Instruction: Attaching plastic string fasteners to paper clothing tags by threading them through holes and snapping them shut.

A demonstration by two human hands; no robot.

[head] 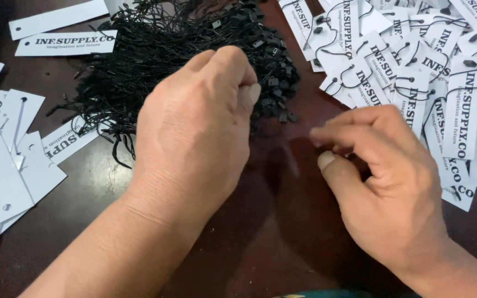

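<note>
**Two hands at a heap of black tag strings, white tags on both sides**

L hand (194, 132): back of hand faces cam, fingers curled under into a loose fist, knuckles up. Fingertips are tucked at the near edge of the black string bundle (161, 49), touching or just in it. Can't tell if it has a string pinched, since the palm side is hidden. Thumb tip shows at the right side of the fist, nail visible.

R hand (382, 182): thumb & forefinger drawn close together, tips nearly meeting, other fingers curled behind. Looks like a pinch, but nothing clear shows between the tips; a thin string there would be too small to make out, so can't tell. It hovers over bare dark tabletop (271, 221), just beside the lower edge of the strung tags, well apart from the L hand w/ tabletop between.

String bundle: a tangled heap of thin black loops w/ small black plastic locks, lying at top centre, right behind the L hand. Loose ends trail toward the left & front.

Strung tags (443, 66): big overlapping pile of white rectangular card tags w/ black print, top right, each w/ a black string looped thru its hole. Pile runs from beside the bundle to the right edge, behind the R hand.

Plain tags (6, 165): white cards on the left, holes punched, mostly blank side up, no strings seen on them. Several overlap; two more lie print side up at top left, near the bundle.

Both forearms come in from the bottom edge, bare.
</note>
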